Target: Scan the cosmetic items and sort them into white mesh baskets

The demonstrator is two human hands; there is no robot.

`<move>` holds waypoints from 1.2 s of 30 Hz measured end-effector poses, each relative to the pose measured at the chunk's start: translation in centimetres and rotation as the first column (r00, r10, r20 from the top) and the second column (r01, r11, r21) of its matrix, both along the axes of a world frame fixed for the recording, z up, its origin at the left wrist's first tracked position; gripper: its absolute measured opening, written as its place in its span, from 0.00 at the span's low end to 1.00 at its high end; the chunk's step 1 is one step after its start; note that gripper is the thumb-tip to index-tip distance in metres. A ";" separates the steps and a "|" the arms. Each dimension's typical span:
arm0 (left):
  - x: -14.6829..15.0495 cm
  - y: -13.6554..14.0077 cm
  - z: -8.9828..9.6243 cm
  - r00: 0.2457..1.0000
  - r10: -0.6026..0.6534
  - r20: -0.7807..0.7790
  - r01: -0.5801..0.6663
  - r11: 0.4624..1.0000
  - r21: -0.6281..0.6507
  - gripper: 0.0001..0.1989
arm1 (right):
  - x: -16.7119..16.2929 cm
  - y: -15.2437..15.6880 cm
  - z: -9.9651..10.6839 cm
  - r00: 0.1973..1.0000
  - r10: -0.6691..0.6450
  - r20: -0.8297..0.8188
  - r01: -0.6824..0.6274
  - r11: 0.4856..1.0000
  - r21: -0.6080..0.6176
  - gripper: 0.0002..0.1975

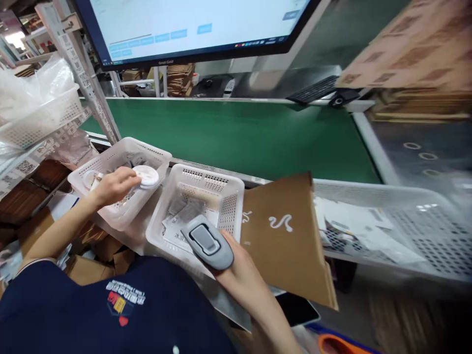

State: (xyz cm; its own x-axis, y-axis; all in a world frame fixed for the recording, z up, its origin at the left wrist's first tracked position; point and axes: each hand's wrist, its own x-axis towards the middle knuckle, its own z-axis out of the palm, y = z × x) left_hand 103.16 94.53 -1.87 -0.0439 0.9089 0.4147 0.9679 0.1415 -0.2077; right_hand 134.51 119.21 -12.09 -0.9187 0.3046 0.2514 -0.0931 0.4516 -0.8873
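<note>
My left hand (pixel 117 186) is curled over a round white tub (pixel 146 176) inside the left basket (pixel 121 162), fingers closed on its rim, lifting or steadying it above the other bits in there. My right hand (pixel 236 268) is wrapped around a grey scanner (pixel 207 241), thumb side up, its head aimed over the middle basket (pixel 201 206), probably so the beam meets whatever comes out of the baskets. Tub looks like smooth plastic, flat lid, low disc shape. Baskets are white perforated plastic, rectangular, rounded rims, set side by side at the bench edge within easy reach. Middle one holds flat foil-like sachets (pixel 182 211). Scanner is matte grey, rounded, with a lighter inset button. A brown flat carton (pixel 285 236) leans just right of the middle basket, corrugated, with a white squiggle print. Green belt (pixel 239 132) runs behind, smooth; a monitor (pixel 191 24) hangs above.
</note>
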 end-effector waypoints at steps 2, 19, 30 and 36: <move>0.9 1.1 -0.6 0.981 -0.186 -0.045 0.182 0.980 -0.081 0.15 | -0.2 0.1 0.9 1.000 -0.006 -0.010 0.005 1.000 -0.022 0.10; 2.8 6.9 -3.5 0.954 -0.264 -0.142 0.150 0.832 -0.534 0.11 | 3.5 -0.3 -1.8 0.980 -0.118 0.157 0.125 0.992 -0.034 0.16; 9.8 7.8 -11.4 0.881 0.265 0.391 -0.020 0.847 -0.531 0.34 | 0.8 0.0 -7.1 0.728 -0.222 0.648 0.113 0.972 0.207 0.22; 10.2 11.4 -20.7 0.767 0.556 0.321 -0.180 0.666 -0.724 0.38 | -0.3 -0.8 -7.7 0.679 -0.199 0.707 0.069 0.975 0.209 0.21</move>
